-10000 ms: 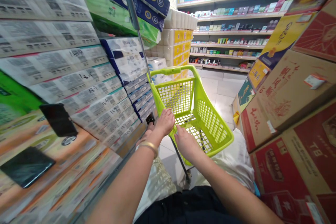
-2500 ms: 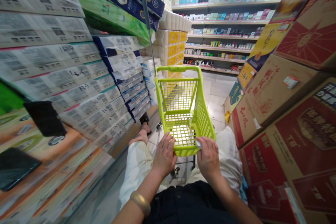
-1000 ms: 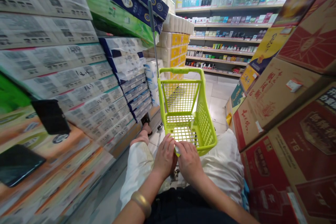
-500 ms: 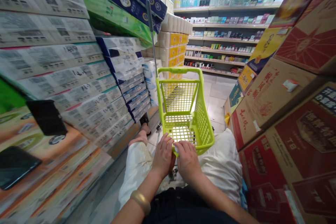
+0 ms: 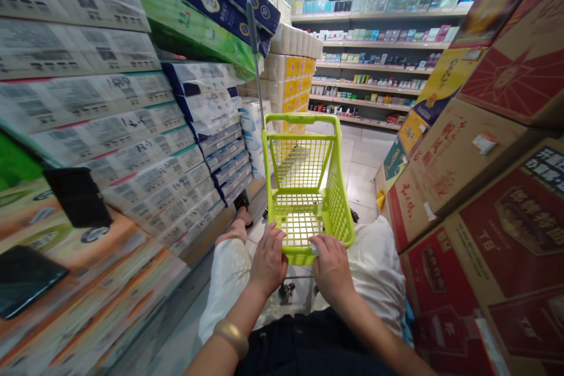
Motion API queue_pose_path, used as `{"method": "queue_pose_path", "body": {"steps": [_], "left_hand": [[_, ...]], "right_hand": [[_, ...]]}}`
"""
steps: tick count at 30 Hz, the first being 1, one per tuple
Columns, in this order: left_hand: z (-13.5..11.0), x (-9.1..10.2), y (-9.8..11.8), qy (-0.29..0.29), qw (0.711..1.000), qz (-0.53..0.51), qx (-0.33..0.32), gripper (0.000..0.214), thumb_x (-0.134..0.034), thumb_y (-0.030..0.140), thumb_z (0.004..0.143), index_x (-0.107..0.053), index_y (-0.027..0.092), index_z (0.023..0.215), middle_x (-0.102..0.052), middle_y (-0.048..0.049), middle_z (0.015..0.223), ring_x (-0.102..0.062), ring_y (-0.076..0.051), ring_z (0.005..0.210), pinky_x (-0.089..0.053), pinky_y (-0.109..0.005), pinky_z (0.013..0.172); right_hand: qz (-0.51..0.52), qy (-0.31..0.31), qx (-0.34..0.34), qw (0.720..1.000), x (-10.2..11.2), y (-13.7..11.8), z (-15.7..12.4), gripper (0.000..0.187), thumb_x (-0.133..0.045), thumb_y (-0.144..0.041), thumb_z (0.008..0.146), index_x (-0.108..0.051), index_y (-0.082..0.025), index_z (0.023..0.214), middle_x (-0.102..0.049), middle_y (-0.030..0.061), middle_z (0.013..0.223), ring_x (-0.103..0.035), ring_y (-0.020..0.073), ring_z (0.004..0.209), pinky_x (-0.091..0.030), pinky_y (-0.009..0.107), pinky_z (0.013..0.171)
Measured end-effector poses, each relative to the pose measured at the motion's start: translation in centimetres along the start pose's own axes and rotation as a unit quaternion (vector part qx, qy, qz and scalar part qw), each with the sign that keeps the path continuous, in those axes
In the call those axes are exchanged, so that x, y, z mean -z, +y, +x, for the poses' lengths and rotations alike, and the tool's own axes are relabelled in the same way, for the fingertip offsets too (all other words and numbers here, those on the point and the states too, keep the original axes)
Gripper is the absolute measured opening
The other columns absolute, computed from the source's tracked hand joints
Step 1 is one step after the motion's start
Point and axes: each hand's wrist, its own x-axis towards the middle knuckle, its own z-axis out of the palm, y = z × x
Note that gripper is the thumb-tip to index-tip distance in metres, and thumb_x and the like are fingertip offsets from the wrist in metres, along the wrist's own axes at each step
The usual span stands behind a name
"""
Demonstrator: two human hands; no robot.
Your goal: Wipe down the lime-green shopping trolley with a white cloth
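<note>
A lime-green plastic shopping basket (image 5: 346, 205) with grid walls stands between my knees, its near rim toward me. My left hand (image 5: 268, 258) has its fingers curled over the left part of that near rim. On the right part of the rim, my right hand (image 5: 332, 261) is closed, pinching a small white piece (image 5: 314, 247) like tissue or cloth against the plastic. No goods show in the basket. Black wheels (image 5: 286, 291) are visible beneath it. A thin metal pole (image 5: 252, 29) rises at its far left corner.
Stacked packs of paper goods (image 5: 127, 94) line the left side. A black phone (image 5: 29, 279) lies on the orange boxes (image 5: 127, 247). Cardboard cartons (image 5: 462, 153) are piled close on the right. Shelves of small products (image 5: 374, 44) stand at the back, beyond a tiled floor (image 5: 359, 167).
My hands have moved apart along the near rim: the right hand to the right with the white piece, the left slightly left. The basket's near end has swung slightly left.
</note>
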Motion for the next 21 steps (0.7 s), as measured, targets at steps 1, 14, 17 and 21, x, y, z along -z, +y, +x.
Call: {"method": "queue_pose_path", "body": {"steps": [1,14,17,21], "left_hand": [[-0.1,-0.1,0.0,0.002,1.000,0.001,0.001,0.054,-0.047,0.001,0.070,-0.045,0.014,0.123,-0.055,-0.0135,0.116,-0.039,-0.031,0.134,-0.046,-0.053,0.105],[0.0,0.5,-1.2,-0.008,1.000,0.004,-0.018,0.058,-0.046,0.003,0.070,-0.044,0.018,0.126,-0.055,-0.0128,0.119,-0.042,-0.031,0.134,-0.046,-0.055,0.105],[0.1,0.4,-1.0,0.000,1.000,0.006,-0.013,0.058,-0.046,0.002,0.069,-0.044,0.017,0.125,-0.054,-0.0128,0.118,-0.042,-0.032,0.133,-0.046,-0.055,0.105],[0.3,0.4,-1.0,0.015,1.000,0.015,0.000,0.052,-0.046,0.002,0.070,-0.045,0.016,0.121,-0.054,-0.0126,0.114,-0.043,-0.032,0.131,-0.045,-0.056,0.105]], "right_hand": [[0.006,-0.004,0.011,1.000,-0.4,-0.8,0.1,0.047,-0.043,0.001,0.071,-0.062,-0.017,0.110,-0.063,0.0095,0.103,-0.054,0.0230,0.101,-0.042,0.038,0.091],[-0.015,0.013,0.013,1.000,1.1,3.0,-0.4,0.048,-0.042,0.000,0.073,-0.061,-0.017,0.113,-0.063,0.0090,0.104,-0.054,0.0226,0.102,-0.042,0.038,0.094],[-0.019,0.017,0.007,1.000,0.8,2.7,-0.2,0.045,-0.043,0.001,0.072,-0.062,-0.017,0.110,-0.063,0.0093,0.102,-0.054,0.0232,0.101,-0.041,0.039,0.094],[0.002,0.010,0.017,1.000,-0.7,-0.1,0.1,0.048,-0.044,0.002,0.069,-0.062,-0.017,0.110,-0.063,0.0088,0.103,-0.053,0.0229,0.100,-0.041,0.038,0.093]]}}
